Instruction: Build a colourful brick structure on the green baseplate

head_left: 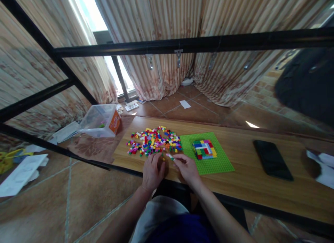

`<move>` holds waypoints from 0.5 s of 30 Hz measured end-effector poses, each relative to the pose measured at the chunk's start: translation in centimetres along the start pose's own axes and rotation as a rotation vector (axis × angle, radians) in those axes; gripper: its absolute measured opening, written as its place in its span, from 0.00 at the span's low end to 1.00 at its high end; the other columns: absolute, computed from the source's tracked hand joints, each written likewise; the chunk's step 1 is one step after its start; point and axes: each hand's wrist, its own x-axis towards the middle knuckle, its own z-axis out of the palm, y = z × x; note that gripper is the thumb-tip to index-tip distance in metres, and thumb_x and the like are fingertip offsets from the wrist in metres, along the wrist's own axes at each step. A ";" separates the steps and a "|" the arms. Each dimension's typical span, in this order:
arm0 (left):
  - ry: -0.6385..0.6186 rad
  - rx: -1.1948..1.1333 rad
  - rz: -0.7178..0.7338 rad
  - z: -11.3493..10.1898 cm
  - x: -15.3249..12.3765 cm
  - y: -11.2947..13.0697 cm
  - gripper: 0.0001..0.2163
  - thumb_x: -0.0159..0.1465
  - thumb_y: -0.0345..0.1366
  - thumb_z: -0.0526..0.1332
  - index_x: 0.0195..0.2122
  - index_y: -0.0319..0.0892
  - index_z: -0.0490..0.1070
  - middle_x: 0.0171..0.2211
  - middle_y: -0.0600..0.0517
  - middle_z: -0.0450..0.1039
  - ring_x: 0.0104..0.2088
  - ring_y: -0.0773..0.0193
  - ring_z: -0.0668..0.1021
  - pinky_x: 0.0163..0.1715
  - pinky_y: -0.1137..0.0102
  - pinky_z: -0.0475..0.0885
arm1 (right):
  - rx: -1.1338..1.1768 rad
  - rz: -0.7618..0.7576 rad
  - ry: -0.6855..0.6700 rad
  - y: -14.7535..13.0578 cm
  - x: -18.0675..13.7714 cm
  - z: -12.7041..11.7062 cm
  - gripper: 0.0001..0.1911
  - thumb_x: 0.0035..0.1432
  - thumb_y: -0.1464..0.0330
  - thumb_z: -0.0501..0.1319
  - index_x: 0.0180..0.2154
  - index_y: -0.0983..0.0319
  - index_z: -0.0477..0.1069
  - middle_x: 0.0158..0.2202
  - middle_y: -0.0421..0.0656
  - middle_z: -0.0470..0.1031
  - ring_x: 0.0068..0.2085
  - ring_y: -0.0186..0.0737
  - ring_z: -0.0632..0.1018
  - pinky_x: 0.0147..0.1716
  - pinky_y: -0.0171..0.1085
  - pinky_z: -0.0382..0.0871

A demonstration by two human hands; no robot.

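Note:
My right hand [187, 168] pinches a short white and green piece of toy bricks [171, 157] between thumb and fingertips, just above the table. Close by on its left, my left hand [152, 171] rests at the near edge of a pile of loose toy bricks [153, 140], thumb apart from its bent fingers. A few single bricks lie between the two hands. To the right of the pile is a green baseplate [217, 164]. On it stands a low, square build [205, 149] of multicoloured bricks with a partly filled middle.
The narrow wooden table [242, 180] also carries a black phone [272, 159] and white papers [326, 170] at the right. A clear plastic box [97, 119] with an orange label sits beyond the left end. A black metal bar [182, 44] crosses ahead, before striped curtains.

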 end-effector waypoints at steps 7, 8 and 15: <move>-0.058 -0.462 -0.132 0.4 0.9 2.0 0.17 0.66 0.35 0.57 0.56 0.44 0.65 0.51 0.45 0.73 0.47 0.59 0.77 0.47 0.63 0.74 | 0.442 0.275 -0.080 -1.9 -1.1 -0.4 0.18 0.37 0.61 0.73 0.32 0.61 0.75 0.26 0.39 0.77 0.27 0.33 0.76 0.25 0.32 0.67; -0.063 -0.541 -0.182 0.4 1.1 2.1 0.15 0.66 0.36 0.57 0.54 0.43 0.67 0.47 0.46 0.74 0.43 0.60 0.78 0.45 0.64 0.74 | 0.482 0.299 -0.103 -2.0 -1.2 -0.6 0.18 0.37 0.62 0.73 0.32 0.61 0.75 0.27 0.39 0.77 0.27 0.32 0.76 0.26 0.31 0.67; -0.051 -0.737 -0.352 0.0 1.9 2.3 0.10 0.60 0.40 0.63 0.39 0.41 0.74 0.34 0.50 0.77 0.35 0.62 0.78 0.38 0.68 0.74 | 0.225 0.125 -0.097 -1.5 -2.2 -1.0 0.16 0.44 0.57 0.70 0.33 0.61 0.77 0.25 0.39 0.77 0.26 0.34 0.75 0.26 0.33 0.66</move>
